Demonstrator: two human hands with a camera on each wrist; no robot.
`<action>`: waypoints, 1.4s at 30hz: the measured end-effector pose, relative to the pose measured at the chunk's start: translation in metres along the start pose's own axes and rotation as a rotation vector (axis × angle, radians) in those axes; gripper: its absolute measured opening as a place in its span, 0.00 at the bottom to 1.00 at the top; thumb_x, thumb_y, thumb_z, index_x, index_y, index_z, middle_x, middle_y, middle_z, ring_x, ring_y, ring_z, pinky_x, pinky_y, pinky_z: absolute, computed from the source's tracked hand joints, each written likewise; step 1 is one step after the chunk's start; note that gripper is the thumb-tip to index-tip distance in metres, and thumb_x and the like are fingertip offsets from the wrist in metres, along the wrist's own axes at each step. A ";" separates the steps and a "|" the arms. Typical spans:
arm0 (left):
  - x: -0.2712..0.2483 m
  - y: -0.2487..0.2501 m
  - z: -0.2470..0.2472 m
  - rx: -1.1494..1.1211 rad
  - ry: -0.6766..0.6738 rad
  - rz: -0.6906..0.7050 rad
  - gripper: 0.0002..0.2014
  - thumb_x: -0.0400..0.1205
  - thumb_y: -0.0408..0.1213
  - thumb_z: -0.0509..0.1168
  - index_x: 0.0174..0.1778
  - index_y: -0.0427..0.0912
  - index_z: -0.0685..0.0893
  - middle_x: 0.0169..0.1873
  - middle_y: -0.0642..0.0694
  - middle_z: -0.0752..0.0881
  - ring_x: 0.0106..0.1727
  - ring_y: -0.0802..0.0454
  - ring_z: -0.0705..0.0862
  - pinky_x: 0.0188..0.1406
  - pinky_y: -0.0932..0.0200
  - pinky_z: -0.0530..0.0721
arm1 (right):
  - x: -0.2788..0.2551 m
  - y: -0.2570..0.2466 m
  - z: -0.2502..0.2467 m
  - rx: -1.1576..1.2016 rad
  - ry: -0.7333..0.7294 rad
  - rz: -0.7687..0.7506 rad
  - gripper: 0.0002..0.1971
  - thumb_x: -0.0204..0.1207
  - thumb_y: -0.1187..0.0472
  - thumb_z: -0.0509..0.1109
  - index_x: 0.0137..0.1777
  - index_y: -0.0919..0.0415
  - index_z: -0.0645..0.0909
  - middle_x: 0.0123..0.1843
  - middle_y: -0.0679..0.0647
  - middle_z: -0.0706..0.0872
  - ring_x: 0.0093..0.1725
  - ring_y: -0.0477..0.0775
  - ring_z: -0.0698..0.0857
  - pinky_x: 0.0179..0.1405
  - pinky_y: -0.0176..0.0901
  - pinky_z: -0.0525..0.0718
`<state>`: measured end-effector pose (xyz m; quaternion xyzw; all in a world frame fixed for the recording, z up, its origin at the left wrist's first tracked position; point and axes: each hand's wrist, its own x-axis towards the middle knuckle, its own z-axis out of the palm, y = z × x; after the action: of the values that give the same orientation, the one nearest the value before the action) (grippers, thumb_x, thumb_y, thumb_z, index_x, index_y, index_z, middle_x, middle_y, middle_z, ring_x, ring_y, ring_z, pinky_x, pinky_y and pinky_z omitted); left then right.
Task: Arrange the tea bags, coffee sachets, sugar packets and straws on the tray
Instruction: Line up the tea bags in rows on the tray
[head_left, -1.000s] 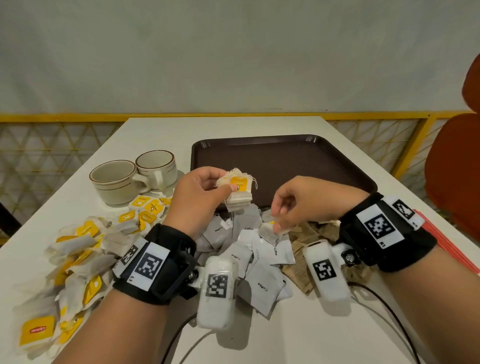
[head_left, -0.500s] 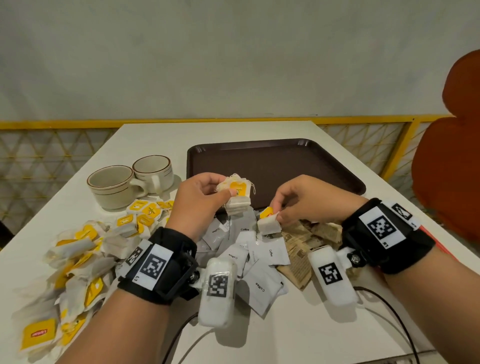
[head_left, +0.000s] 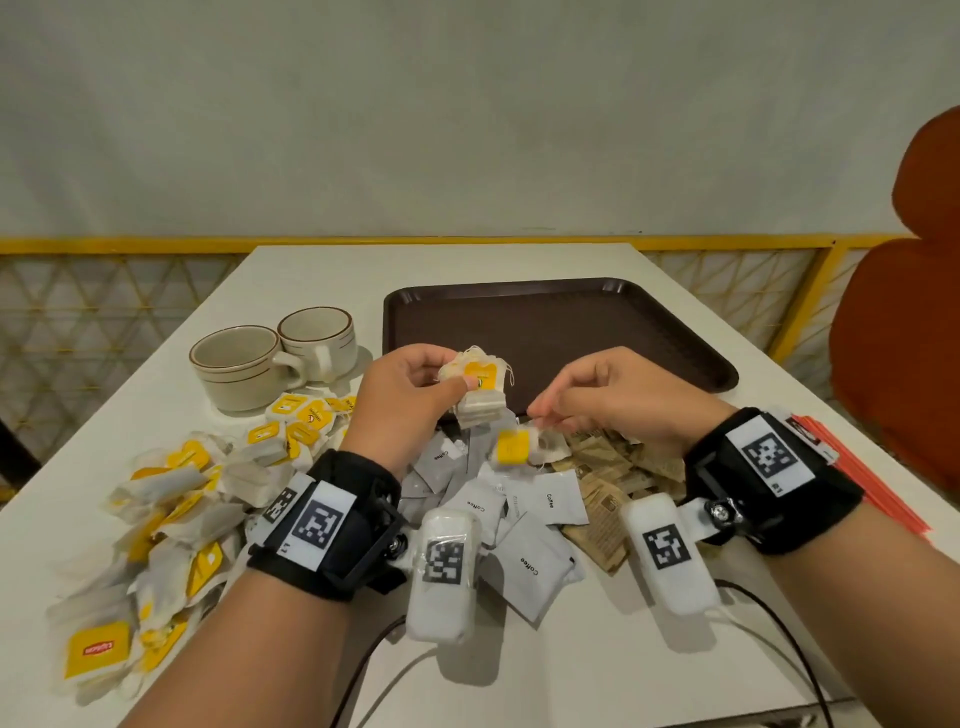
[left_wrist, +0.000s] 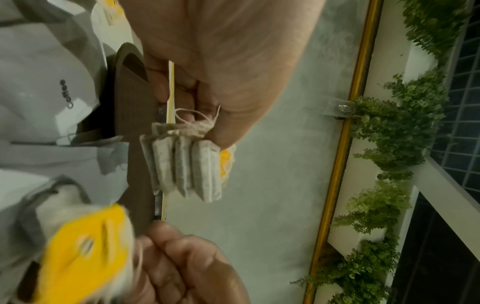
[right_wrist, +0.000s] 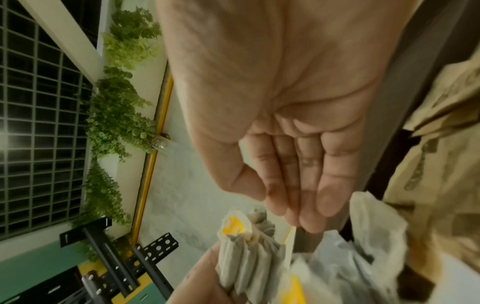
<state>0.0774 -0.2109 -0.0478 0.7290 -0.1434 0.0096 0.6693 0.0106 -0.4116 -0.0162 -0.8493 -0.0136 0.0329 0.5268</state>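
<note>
My left hand (head_left: 452, 371) grips a small stack of tea bags (head_left: 480, 395) by their tops, held above the near edge of the dark brown tray (head_left: 597, 322). The left wrist view shows that stack (left_wrist: 187, 168) edge-on, strings bunched at my fingers. Close to its right, my right hand (head_left: 540, 410) has thumb pressed to fingertips, and one tea bag with a yellow tag (head_left: 517, 447) hangs just under them, seemingly by its string. It is blurred in both wrist views (left_wrist: 83, 253). The tray holds nothing.
A big heap of tea bags (head_left: 171, 519) lies at the left, white coffee sachets (head_left: 530, 566) in the middle, brown sugar packets (head_left: 618, 473) under my right hand. Red straws (head_left: 852, 467) lie at the table's right edge. Two cups (head_left: 244, 364) stand left of the tray.
My right hand lifted one tea bag off the pile and brought it toward the left hand's stack; it now dangles lower under the fingertips. The left hand stayed put.
</note>
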 end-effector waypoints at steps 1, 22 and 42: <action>0.000 0.000 0.000 0.005 0.003 0.001 0.10 0.73 0.30 0.75 0.49 0.43 0.87 0.46 0.46 0.91 0.50 0.52 0.89 0.51 0.59 0.86 | 0.000 0.000 0.001 0.010 0.005 0.007 0.04 0.76 0.67 0.72 0.43 0.66 0.89 0.46 0.60 0.92 0.49 0.54 0.91 0.50 0.40 0.88; -0.001 -0.002 -0.001 0.023 0.005 0.028 0.10 0.73 0.30 0.75 0.49 0.41 0.87 0.45 0.45 0.91 0.49 0.50 0.89 0.55 0.50 0.87 | -0.011 -0.028 0.013 -0.301 -0.219 -0.199 0.04 0.73 0.61 0.76 0.46 0.57 0.86 0.40 0.48 0.88 0.39 0.38 0.84 0.43 0.31 0.82; -0.010 0.009 0.004 -0.169 -0.163 -0.016 0.08 0.73 0.31 0.75 0.47 0.38 0.88 0.42 0.41 0.91 0.41 0.54 0.88 0.43 0.63 0.85 | 0.016 -0.028 0.018 0.001 0.146 -0.175 0.13 0.69 0.70 0.78 0.52 0.62 0.84 0.42 0.61 0.89 0.39 0.51 0.87 0.47 0.46 0.89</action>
<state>0.0654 -0.2135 -0.0417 0.6696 -0.1919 -0.0672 0.7143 0.0259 -0.3826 0.0000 -0.8446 -0.0493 -0.0755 0.5277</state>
